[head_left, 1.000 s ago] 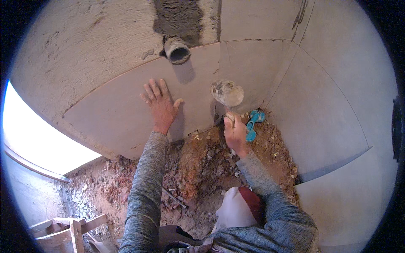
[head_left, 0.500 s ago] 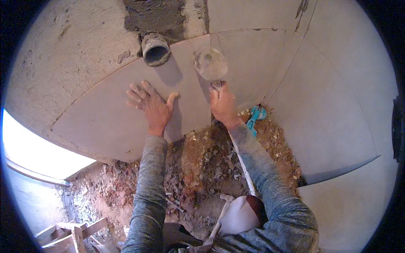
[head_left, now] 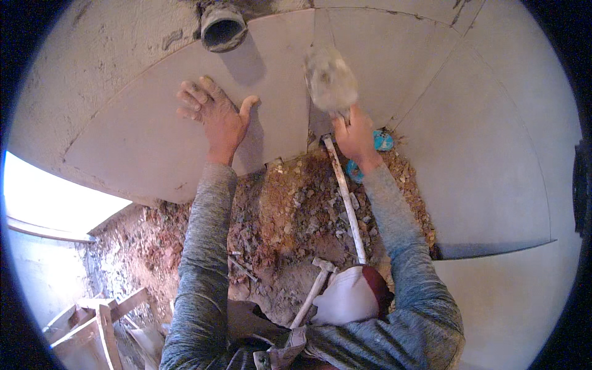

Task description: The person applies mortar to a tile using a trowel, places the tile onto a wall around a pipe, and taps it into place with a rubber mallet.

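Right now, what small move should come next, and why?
Probably a light tap with the mallet beside the right-hand seam of the tile: the right hand grips the mallet, whose blurred head overlaps that seam in view, and the left hand is spread over the tile, perhaps bracing it.

Dirt floor (head_left: 277,302), loose rubble (head_left: 312,224), thin rod (head_left: 243,269)

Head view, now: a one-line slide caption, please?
Left hand spread over a wall tile below a pipe, right hand gripping a pale-headed tool.

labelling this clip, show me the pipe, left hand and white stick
Pipe (head_left: 224,32): head view, open mouth.
Left hand (head_left: 222,123): head view, back of hand.
White stick (head_left: 345,200): head view, middle of shaft.
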`<action>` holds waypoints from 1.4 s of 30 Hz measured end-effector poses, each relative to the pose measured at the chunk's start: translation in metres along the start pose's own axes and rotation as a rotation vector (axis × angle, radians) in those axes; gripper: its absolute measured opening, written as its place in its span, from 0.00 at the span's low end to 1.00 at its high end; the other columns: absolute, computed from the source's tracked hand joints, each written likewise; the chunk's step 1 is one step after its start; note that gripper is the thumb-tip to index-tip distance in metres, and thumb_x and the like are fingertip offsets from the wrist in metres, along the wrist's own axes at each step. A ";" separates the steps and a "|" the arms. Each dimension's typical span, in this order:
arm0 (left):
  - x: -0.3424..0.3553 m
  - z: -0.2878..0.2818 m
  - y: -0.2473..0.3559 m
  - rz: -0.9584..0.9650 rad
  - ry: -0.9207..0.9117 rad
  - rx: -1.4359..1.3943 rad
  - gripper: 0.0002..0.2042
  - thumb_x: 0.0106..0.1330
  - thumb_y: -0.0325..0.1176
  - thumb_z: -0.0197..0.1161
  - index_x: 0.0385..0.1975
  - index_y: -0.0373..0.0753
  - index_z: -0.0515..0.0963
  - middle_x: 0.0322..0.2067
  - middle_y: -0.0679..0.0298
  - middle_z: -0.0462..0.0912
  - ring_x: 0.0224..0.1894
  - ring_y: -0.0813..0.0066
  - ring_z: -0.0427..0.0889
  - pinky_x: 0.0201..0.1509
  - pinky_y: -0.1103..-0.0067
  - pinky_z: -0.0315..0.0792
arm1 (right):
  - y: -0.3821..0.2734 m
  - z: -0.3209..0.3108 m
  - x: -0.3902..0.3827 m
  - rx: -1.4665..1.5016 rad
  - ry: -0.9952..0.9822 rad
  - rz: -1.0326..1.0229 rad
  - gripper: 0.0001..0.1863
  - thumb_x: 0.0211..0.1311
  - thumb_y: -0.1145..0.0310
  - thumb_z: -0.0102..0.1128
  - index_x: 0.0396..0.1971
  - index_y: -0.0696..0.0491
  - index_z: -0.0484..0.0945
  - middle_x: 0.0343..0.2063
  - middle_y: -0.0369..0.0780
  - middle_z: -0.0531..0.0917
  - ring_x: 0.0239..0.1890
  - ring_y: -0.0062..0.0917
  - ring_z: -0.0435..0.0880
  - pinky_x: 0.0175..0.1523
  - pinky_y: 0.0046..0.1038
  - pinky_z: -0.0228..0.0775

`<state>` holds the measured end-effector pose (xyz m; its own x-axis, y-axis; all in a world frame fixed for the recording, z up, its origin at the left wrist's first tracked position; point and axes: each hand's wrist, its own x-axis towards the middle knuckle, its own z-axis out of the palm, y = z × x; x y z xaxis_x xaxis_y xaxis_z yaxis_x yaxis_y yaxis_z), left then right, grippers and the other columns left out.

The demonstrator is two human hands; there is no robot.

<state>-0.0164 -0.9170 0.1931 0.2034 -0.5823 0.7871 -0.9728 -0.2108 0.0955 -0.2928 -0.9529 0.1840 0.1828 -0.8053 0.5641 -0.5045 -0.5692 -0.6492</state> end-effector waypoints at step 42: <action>-0.041 0.052 0.023 0.050 -0.047 0.046 0.53 0.57 0.66 0.57 0.66 0.22 0.47 0.68 0.31 0.27 0.68 0.26 0.20 0.61 0.34 0.19 | 0.061 0.004 -0.005 -0.187 -0.438 -0.434 0.12 0.54 0.59 0.61 0.27 0.52 0.78 0.24 0.44 0.81 0.24 0.42 0.80 0.28 0.40 0.72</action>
<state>-0.0412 -0.9388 0.1311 0.1607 -0.6290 0.7606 -0.9760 -0.2161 0.0275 -0.3210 -0.9842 0.1401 0.7111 -0.5239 0.4690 -0.4383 -0.8518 -0.2869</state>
